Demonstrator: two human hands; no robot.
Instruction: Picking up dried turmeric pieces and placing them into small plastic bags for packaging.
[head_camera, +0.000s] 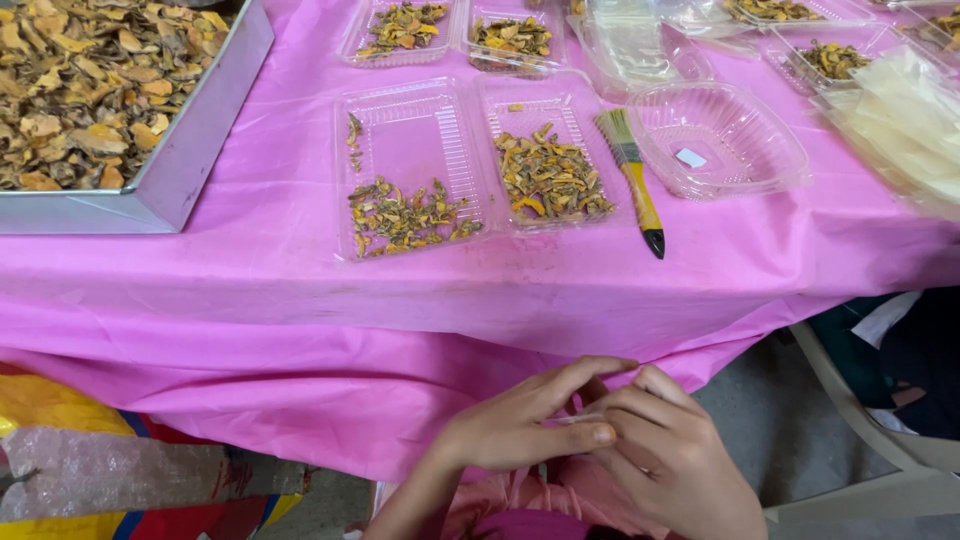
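My left hand (520, 425) and my right hand (675, 460) meet low in the view, below the table edge, fingertips pinching a small thin pale piece (578, 420) between them; what it is I cannot tell. On the pink tablecloth (250, 280) in front lies an open clear clamshell box (470, 160), both halves partly filled with dried yellow-brown slices (548, 180). A paintbrush (632, 175) with a yellow handle lies just right of it.
A metal tray (190, 150) heaped with dried slices stands at the far left. An empty clear tub (720, 135) sits right of the brush, more filled boxes (400, 30) behind, a stack of clear bags (905, 115) at right. A pale chair (860, 400) stands beside me.
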